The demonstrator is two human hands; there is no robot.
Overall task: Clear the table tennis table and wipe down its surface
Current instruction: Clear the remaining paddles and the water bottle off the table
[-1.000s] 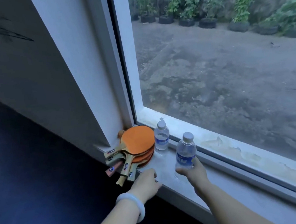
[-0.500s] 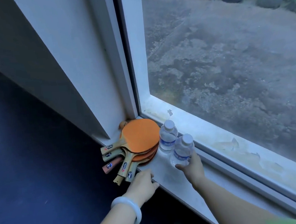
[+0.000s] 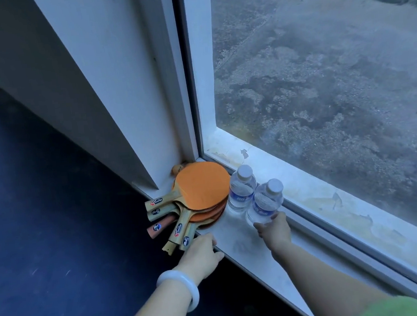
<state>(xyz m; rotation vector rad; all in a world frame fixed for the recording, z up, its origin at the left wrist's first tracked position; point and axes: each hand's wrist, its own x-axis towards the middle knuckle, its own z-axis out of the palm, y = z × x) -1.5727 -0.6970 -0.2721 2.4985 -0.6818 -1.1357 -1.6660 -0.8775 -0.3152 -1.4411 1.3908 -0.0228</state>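
Several orange table tennis paddles (image 3: 202,186) lie stacked on the white window sill (image 3: 237,234), handles fanned out over its front edge. An orange ball (image 3: 176,169) sits in the corner behind them. Two small water bottles stand right of the stack: the far bottle (image 3: 241,191) stands free, and my right hand (image 3: 274,230) grips the base of the near bottle (image 3: 265,203), which touches the far one. My left hand (image 3: 200,255) rests on the sill's front edge just below the paddle handles, fingers curled over the edge. A white bangle (image 3: 180,286) sits on that wrist.
A white wall pillar (image 3: 108,86) and window frame (image 3: 187,83) rise behind the paddles. Glass (image 3: 322,83) looks onto a paved yard with potted plants. Dark blue floor (image 3: 43,224) lies left of the sill.
My right hand slid the near bottle left along the sill until it touches the far bottle. The view tilted down and closer. My left hand stayed on the sill edge.
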